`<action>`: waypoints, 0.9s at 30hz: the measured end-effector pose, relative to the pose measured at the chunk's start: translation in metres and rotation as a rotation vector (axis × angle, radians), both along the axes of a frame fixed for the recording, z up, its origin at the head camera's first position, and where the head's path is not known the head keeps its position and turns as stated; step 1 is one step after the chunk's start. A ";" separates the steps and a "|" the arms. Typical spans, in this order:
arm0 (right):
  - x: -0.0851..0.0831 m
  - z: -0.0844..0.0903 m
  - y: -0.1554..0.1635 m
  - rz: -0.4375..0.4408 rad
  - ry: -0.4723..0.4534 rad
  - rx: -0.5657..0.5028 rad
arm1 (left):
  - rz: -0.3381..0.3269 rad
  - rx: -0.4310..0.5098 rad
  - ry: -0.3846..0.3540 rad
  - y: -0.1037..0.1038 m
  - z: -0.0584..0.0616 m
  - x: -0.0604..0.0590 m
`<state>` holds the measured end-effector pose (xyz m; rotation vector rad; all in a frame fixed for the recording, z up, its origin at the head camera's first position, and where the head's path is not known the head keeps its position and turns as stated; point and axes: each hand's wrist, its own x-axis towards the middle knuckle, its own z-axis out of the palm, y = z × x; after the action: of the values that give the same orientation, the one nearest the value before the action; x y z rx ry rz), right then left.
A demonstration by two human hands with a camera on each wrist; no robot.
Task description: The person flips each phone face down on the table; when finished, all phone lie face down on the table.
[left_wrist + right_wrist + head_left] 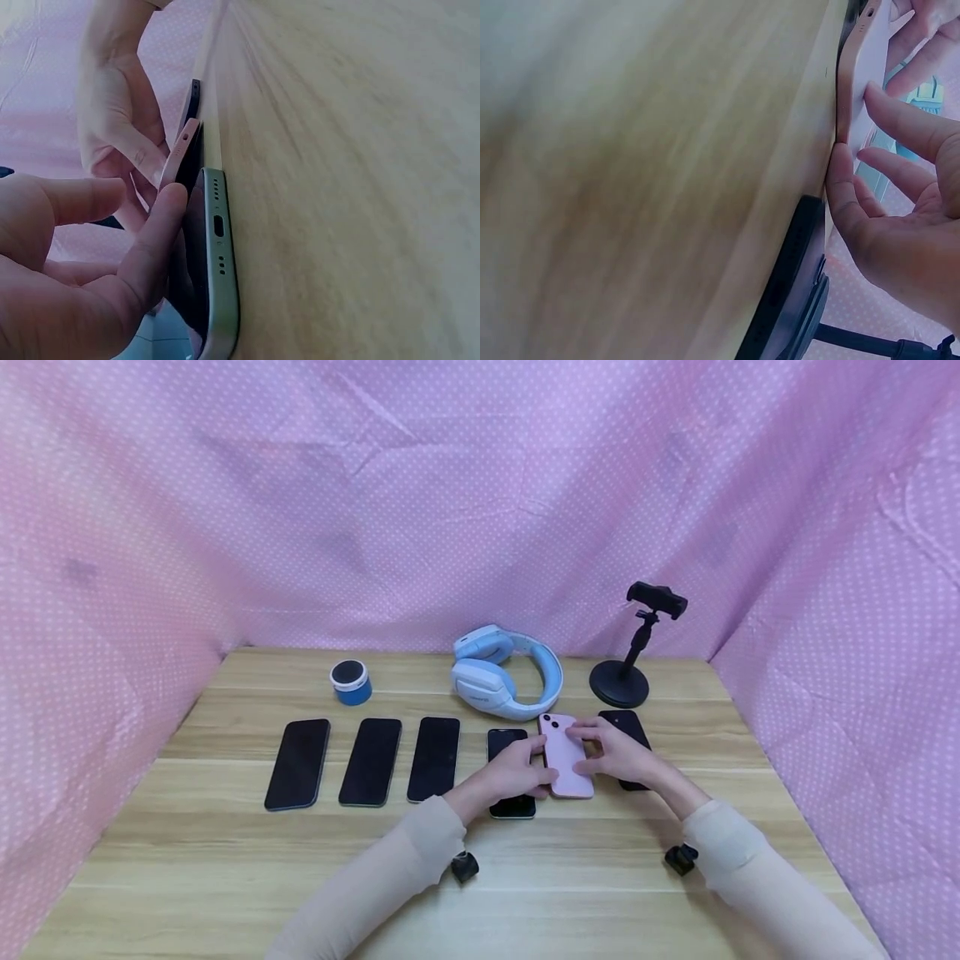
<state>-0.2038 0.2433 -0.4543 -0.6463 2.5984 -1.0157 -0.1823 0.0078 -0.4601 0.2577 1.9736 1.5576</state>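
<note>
pink phone (564, 753), right of frame centre: right hand (618, 752), half-closed, pinches its edge, perhaps for steadying; left hand (512, 770) touches loosely, grip unclear.

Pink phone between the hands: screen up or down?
Screen down. The head view shows the pink phone with its pink back and camera lenses facing up.

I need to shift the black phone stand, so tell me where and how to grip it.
Likely best by the slim stem, coming from the right: it rises narrow from a wide, flat base, and the headphones sit to its left.
</note>
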 end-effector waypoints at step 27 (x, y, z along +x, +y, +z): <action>0.002 0.002 -0.006 0.053 0.087 0.084 | -0.051 -0.208 0.214 0.001 0.001 0.004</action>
<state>-0.2016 0.2376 -0.4521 -0.7493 2.6675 -0.8756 -0.1784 0.0085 -0.4593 0.3995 2.2565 1.3264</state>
